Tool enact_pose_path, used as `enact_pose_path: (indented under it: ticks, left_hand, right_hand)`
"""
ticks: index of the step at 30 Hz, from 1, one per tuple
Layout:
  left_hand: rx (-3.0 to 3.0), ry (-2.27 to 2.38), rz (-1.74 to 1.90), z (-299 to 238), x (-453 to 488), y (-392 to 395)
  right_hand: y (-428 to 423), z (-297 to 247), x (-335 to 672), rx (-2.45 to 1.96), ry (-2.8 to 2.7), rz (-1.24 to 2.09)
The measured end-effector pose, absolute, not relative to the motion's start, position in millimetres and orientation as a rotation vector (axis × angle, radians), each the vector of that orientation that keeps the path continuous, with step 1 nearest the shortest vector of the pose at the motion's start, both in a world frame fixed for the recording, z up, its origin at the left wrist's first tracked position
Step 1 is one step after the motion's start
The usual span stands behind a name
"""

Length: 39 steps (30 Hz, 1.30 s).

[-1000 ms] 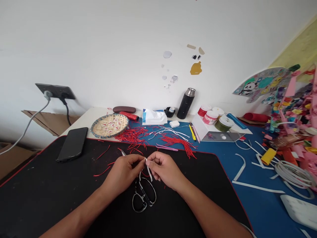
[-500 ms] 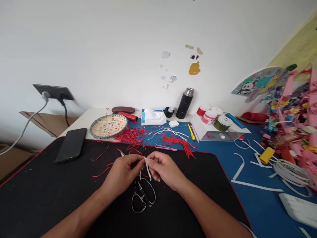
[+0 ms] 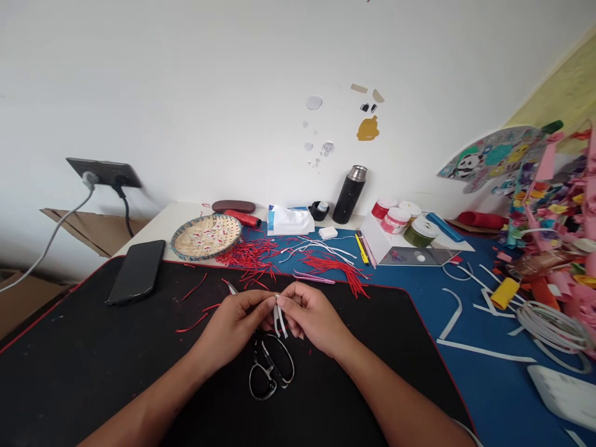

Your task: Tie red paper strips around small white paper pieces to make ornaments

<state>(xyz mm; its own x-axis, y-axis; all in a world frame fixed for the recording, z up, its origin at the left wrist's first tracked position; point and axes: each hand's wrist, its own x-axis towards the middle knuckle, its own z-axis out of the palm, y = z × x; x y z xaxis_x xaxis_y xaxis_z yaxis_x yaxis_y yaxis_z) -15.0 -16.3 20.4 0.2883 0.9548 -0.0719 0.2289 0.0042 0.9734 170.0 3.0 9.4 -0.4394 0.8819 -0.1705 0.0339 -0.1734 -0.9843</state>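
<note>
Mostly, from my seat, the pale wall [image 3: 195,99] fills the view across the twelve o'clock side, and taking the hands as the centre of the dial, I see the blue tabletop [image 3: 493,397] running off toward three o'clock. The black mat [image 3: 391,335] lies beneath both hands, edged in red. Between two and three o'clock a heap of coloured paper pieces [image 3: 554,217] crowds the far side. My left hand [image 3: 233,326] and right hand [image 3: 310,320] meet over the mat, thumbs and forefingers pressed narrow, each pinching the same white strip. Between ten and eleven sits the round woven tray [image 3: 206,236], holding small red and white bits; between nine and ten, a dark phone [image 3: 137,273] lies on the mat. A black flask [image 3: 350,197] stands at one o'clock, close to the wall. At six o'clock I have the scissors [image 3: 268,370], handles toward me, the blade tip showing beyond the left hand. A bundle of red strands [image 3: 333,267] spreads at two. Smallest is the white strip [image 3: 282,324] itself, at the dial's centre, two tails hanging just below the fingertips; its pinched part is mostly hidden.
</note>
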Motion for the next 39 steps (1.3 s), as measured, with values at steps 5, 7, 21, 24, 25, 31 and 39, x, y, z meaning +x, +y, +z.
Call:
enact_pose_path:
  ticks: [5, 7, 21, 24, 25, 31, 39]
  left_hand:
    - [1.460, 1.128, 0.833, 20, -15, -16]
    - [1.469, 1.127, 0.844, 20, -15, -17]
    - [1.440, 1.263, 0.834, 20, -16, -14]
    - [1.371, 1.257, 0.851, 18, -17, -12]
    - [1.366, 1.242, 0.861, 18, -17, -12]
    - [1.459, 1.187, 0.869, 16, -13, -15]
    - [1.549, 1.235, 0.859, 18, -12, -16]
  right_hand:
    - [4, 9, 171, -1.107, -1.492, 1.599]
    - [4, 6, 172, -1.118, -1.520, 1.562]
    - [4, 1, 171, -1.181, -1.627, 1.415]
    - [4, 0, 171, -1.170, -1.617, 1.382]
    - [4, -1, 171, -1.166, -1.619, 1.372]
    - [3, -3, 170, -1.152, -1.631, 1.376]
    - [0, 4, 169, -1.184, -1.655, 1.377]
